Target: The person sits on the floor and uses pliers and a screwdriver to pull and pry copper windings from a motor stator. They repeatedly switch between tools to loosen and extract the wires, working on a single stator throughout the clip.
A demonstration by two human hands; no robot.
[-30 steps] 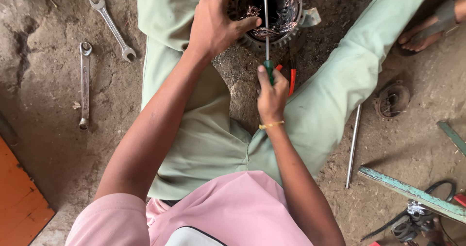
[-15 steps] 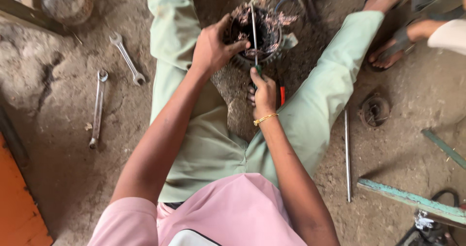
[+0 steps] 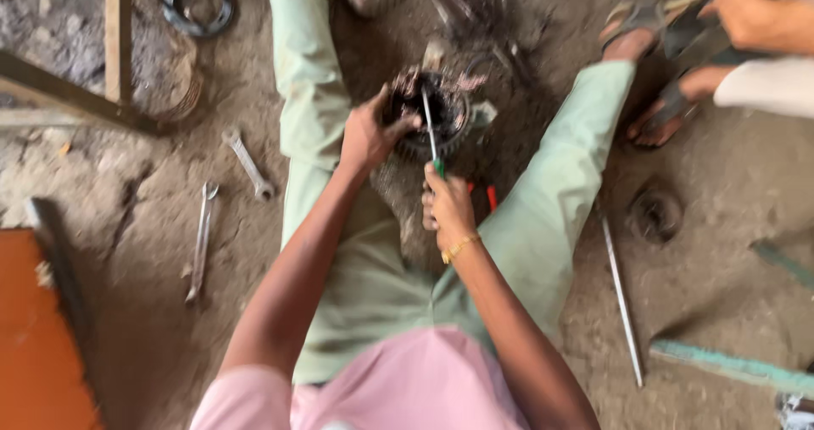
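Observation:
I sit on a dirt floor with my legs in light green trousers spread apart. Between them stands a round, dark motor stator (image 3: pixel 443 123) with a tangle of windings inside. My left hand (image 3: pixel 370 133) grips its near left rim. My right hand (image 3: pixel 448 209) holds a green-handled screwdriver (image 3: pixel 432 137), its thin shaft pointing up into the stator's opening. A yellow bangle sits on my right wrist. Red-handled pliers (image 3: pixel 489 196) lie on the ground just right of my right hand.
Two spanners (image 3: pixel 248 164) (image 3: pixel 200 242) lie on the dirt to the left. A thin metal rod (image 3: pixel 621 297) lies by my right leg, with a small round part (image 3: pixel 655 212) beyond it. Another person's sandalled feet (image 3: pixel 653 116) are at the top right. An orange board (image 3: pixel 38 337) is lower left.
The view has shifted so the stator and hands appear lower in the picture. Both hands keep their hold; the screwdriver stays in the stator opening.

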